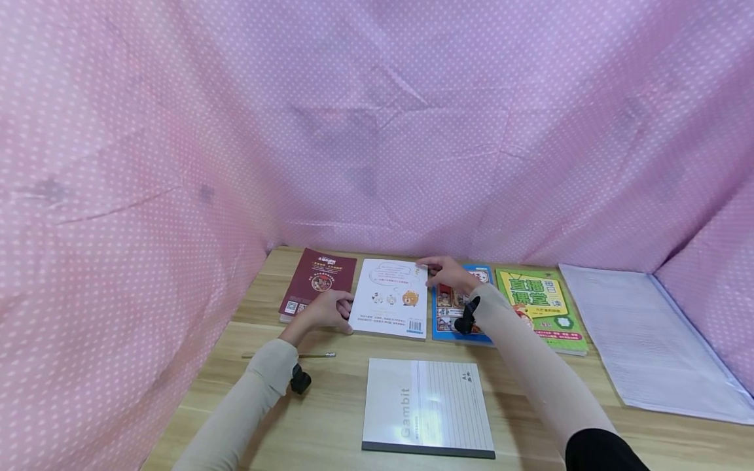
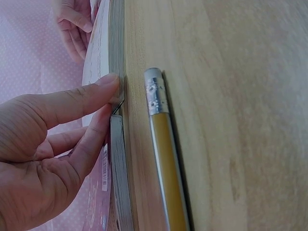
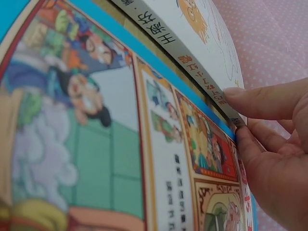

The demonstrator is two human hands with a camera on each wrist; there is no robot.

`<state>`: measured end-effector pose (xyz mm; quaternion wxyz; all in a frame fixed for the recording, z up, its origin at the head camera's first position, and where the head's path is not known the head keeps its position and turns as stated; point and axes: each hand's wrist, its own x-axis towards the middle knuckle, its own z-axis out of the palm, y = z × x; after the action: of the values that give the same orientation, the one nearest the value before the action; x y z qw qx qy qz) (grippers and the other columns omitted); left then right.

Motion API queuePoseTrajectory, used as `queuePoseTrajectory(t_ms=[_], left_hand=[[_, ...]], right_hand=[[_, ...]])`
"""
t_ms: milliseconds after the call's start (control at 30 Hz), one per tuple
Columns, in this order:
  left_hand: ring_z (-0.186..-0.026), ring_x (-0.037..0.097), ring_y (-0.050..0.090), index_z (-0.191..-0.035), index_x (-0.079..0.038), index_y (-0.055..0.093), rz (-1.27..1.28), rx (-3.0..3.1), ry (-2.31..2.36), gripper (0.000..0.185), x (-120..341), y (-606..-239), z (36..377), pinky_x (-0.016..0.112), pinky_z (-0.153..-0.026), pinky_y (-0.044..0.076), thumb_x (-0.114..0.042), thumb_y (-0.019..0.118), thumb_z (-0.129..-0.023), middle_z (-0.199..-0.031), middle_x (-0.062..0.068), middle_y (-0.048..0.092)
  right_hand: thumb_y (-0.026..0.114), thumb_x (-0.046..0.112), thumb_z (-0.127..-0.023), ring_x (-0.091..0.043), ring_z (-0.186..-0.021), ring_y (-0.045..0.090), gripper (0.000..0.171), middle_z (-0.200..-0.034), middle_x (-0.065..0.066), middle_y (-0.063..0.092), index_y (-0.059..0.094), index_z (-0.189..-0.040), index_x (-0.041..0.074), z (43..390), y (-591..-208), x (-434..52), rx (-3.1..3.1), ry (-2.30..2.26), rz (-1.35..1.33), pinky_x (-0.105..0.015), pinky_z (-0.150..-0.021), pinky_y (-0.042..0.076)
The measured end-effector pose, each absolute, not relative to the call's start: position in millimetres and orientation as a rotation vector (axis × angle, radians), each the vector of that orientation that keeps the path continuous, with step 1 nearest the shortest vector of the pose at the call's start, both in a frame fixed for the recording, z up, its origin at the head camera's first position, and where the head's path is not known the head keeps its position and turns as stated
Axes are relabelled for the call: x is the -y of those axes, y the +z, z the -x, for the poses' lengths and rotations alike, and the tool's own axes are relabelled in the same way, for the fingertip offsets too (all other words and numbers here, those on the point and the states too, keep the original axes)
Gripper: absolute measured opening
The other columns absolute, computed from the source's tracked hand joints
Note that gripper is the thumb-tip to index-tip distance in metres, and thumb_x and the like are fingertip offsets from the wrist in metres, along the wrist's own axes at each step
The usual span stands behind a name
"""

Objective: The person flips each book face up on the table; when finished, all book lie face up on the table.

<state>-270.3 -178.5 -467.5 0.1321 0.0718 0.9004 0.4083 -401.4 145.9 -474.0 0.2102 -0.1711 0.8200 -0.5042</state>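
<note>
A white book point(image 1: 385, 311) with small cartoon animals and a barcode lies between my two hands, level with the tabletop. My left hand point(image 1: 324, 311) pinches its lower left corner, the thumb along the page edges point(image 2: 117, 48) in the left wrist view. At the upper right corner my right hand point(image 1: 450, 273) grips the spine side, thumb on the printed spine point(image 3: 192, 72) in the right wrist view. To its left lies a maroon book point(image 1: 312, 268), partly behind my left hand. A blue-bordered comic book point(image 1: 444, 320) sits to the right, partly covered by my right hand and wrist.
A green book point(image 1: 536, 294) lies farther right, beside a pale flat sheet-like packet point(image 1: 648, 340). In front is a white notebook marked Gambit point(image 1: 424, 405). A pencil point(image 2: 166, 163) rests near my left wrist. Pink dotted cloth point(image 1: 377, 163) hangs behind the wooden table point(image 1: 330, 405).
</note>
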Motion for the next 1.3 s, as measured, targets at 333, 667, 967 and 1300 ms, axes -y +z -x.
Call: queuePoseTrajectory(t_ms=[333,667,967,1300], left_hand=[[-0.090,0.018,0.062,-0.138,0.003,0.058,-0.214,-2.607,1.201,0.075,179,-467,273,0.030,-0.084,0.054,0.005,0.088,-0.069,-0.101,0.009,0.065],[-0.091,0.017,0.062,-0.138,0.004,0.057,-0.218,-2.608,1.173,0.075,180,-468,274,0.031,-0.088,0.055,0.003,0.088,-0.070,-0.103,0.010,0.066],[-0.089,0.017,0.063,-0.138,0.005,0.057,-0.215,-2.596,1.171,0.075,180,-465,270,0.031,-0.087,0.055,0.003,0.089,-0.070,-0.101,0.009,0.066],[-0.089,0.017,0.062,-0.138,0.002,0.057,-0.204,-2.605,1.156,0.076,181,-468,272,0.031,-0.087,0.054,0.002,0.090,-0.070,-0.101,0.007,0.066]], right_hand=[[0.067,-0.011,-0.088,-0.035,-0.131,0.047,0.067,-0.159,-0.019,0.039,0.049,-0.150,0.006,403,-468,-143,-2.301,-1.328,0.530,-0.030,-0.091,0.052],[0.067,-0.015,-0.083,-0.043,-0.146,0.038,0.067,-0.158,-0.022,0.042,0.052,-0.147,0.001,407,-462,-140,-2.412,-1.127,0.560,-0.049,-0.113,0.045],[0.070,-0.013,-0.084,-0.044,-0.143,0.043,0.064,-0.153,-0.027,0.046,0.054,-0.144,-0.002,406,-472,-137,-2.465,-1.180,0.565,-0.047,-0.107,0.051],[0.071,-0.012,-0.084,-0.043,-0.141,0.045,0.066,-0.156,-0.023,0.044,0.054,-0.146,0.002,407,-472,-134,-2.494,-1.155,0.518,-0.049,-0.109,0.048]])
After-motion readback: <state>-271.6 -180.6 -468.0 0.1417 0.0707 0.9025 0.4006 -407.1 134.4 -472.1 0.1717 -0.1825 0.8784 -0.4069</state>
